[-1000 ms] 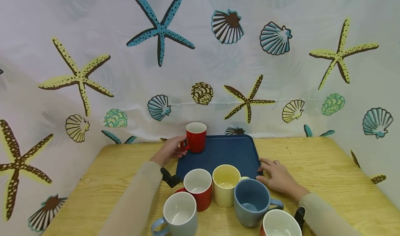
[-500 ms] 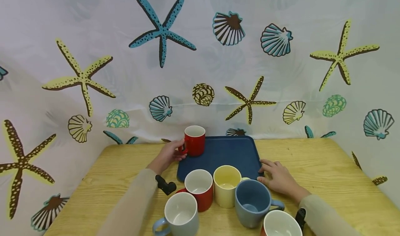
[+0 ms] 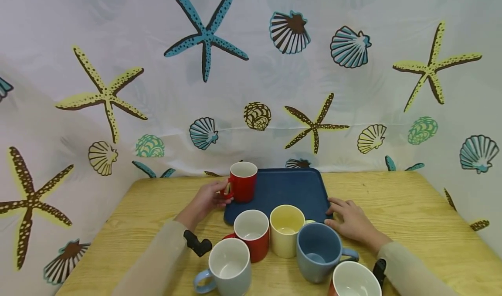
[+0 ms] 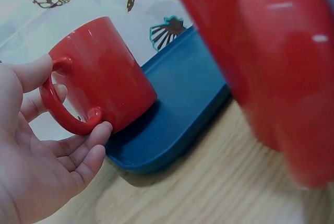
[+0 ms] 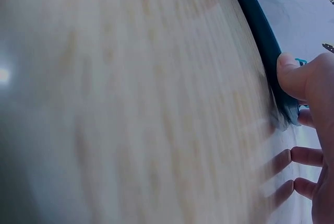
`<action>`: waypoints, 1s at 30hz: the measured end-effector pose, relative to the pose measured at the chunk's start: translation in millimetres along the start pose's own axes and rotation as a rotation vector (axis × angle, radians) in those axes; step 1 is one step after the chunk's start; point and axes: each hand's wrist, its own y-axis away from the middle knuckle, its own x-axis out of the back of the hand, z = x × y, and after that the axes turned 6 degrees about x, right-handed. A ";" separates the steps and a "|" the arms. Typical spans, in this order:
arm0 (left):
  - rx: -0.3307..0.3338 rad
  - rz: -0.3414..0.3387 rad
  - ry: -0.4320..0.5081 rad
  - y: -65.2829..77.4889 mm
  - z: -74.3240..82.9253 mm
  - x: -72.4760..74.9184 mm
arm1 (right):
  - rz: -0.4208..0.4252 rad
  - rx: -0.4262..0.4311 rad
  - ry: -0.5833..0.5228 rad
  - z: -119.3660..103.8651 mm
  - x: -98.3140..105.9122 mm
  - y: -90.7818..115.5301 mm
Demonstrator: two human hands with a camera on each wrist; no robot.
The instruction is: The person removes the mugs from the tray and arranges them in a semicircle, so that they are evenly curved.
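My left hand (image 3: 204,202) grips the handle of a red mug (image 3: 244,186) with a white inside. In the left wrist view, the thumb lies at the top of the handle (image 4: 65,114), one finger passes through it, and other fingertips touch below. The mug is upright over the left part of a dark blue tray (image 3: 288,191); whether its base rests fully on the tray I cannot tell. My right hand (image 3: 351,222) touches the tray's right edge near the front corner. Its thumb (image 5: 292,78) meets the rim, while other fingertips are at the tabletop, fingers slightly bent.
In front of the tray stand a second red mug (image 3: 258,243), a yellow mug (image 3: 284,239), a blue mug (image 3: 317,261), a pale blue mug (image 3: 235,278) and another white-lined mug (image 3: 354,280). A patterned cloth (image 3: 251,69) hangs behind the wooden table (image 3: 376,191).
My left hand has drawn the red mug toward me and slightly left over the tray. The right hand stays at the tray's edge. The head view has shifted a little.
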 end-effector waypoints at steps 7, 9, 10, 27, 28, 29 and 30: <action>-0.001 -0.016 0.024 15.2 -1.7 -0.6 | -0.001 0.003 0.002 0.6 0.7 -0.5; -0.006 -0.019 0.027 19.5 -2.7 -0.4 | -0.004 0.000 0.003 0.4 1.0 -0.6; -0.007 -0.018 0.034 21.7 -3.2 -0.2 | -0.005 -0.001 0.002 0.4 1.1 -0.6; -0.065 -0.011 0.040 54.2 -3.3 9.5 | -0.003 -0.006 0.000 -0.1 -0.3 0.6; -0.071 -0.017 0.033 55.6 -3.8 10.2 | -0.001 -0.006 0.002 -0.1 -0.6 0.7; -0.077 -0.024 0.030 57.2 -4.1 10.8 | 0.001 -0.004 0.002 0.0 -1.0 0.7; -0.082 -0.026 0.028 58.9 -4.6 11.6 | 0.003 -0.001 0.002 0.2 -1.4 0.7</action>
